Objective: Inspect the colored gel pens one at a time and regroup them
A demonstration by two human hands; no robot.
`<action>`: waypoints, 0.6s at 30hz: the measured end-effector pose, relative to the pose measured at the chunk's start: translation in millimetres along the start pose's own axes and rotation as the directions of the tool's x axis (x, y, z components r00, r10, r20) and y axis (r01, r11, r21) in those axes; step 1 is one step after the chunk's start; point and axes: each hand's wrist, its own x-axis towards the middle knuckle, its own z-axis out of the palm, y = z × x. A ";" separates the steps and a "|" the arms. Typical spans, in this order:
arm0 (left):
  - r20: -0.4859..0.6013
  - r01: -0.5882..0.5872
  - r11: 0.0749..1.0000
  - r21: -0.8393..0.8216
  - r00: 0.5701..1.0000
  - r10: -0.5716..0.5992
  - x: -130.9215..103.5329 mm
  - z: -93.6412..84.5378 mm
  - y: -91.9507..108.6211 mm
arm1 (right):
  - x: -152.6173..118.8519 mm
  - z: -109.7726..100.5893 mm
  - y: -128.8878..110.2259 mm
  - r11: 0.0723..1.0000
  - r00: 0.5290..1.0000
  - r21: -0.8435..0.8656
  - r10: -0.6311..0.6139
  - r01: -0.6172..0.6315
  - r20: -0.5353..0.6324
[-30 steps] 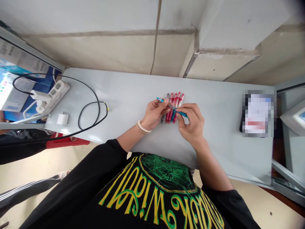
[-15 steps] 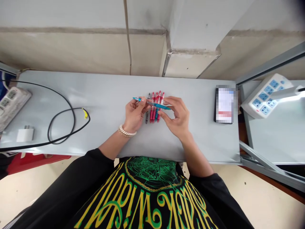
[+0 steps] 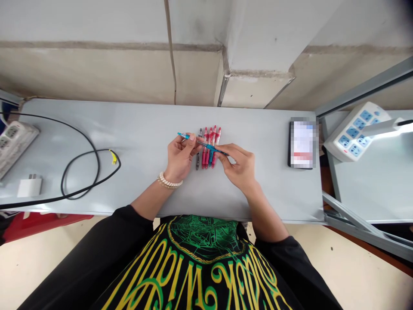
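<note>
A blue pen (image 3: 211, 147) is held slantwise above the table between both hands. My left hand (image 3: 181, 156) pinches its left part, between thumb and fingers. My right hand (image 3: 237, 165) has thumb and fingers closed on its right end. Beneath the pen, several red pens (image 3: 215, 137) lie side by side, upright in the view, and one lower barrel among them is blue. A grey pen (image 3: 198, 160) lies at the left of this row, partly covered by my left fingertips.
On the grey table (image 3: 142, 125), a phone (image 3: 302, 144) lies at the right. A black cable (image 3: 97, 159) loops at the left, near a white charger (image 3: 29, 187) and a power strip (image 3: 17, 144). Another power strip (image 3: 356, 131) is at far right.
My right hand has changed from spread fingers by the blue pen's end to a closer pinch on it. The pen tilts down more to the right. The whole view has shifted slightly.
</note>
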 end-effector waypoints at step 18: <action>0.156 0.030 0.998 0.055 0.987 -0.039 1.9 0.4 23.0 | -5.3 12.4 5.7 0.956 0.960 0.189 0.183 -0.224 0.212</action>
